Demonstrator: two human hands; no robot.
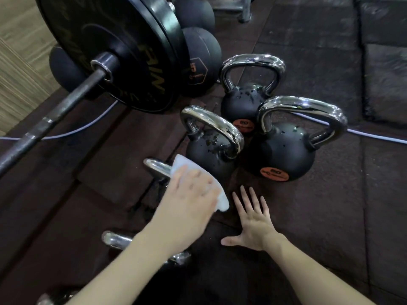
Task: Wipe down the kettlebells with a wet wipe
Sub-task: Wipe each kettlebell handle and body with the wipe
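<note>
Left hand (189,194) wiping a chrome kettlebell handle (157,167).
Fingers press the wet wipe (217,195) over the handle, which runs left-right beneath the palm; right hand (253,223) lies spread flat on the rubber floor (330,216) just beside.

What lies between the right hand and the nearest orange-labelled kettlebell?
Nothing: in the head view only bare dark rubber floor mat separates the right hand from the orange-labelled kettlebell.

A barbell (66,102) runs in from the left, its black bumper plate (114,47) raised above the dark rubber floor mats (330,205). Behind the plate sit round black medicine balls (201,60), and a pale cable (374,135) trails across the mats. Wood-grain flooring (19,51) shows at the left edge.
</note>
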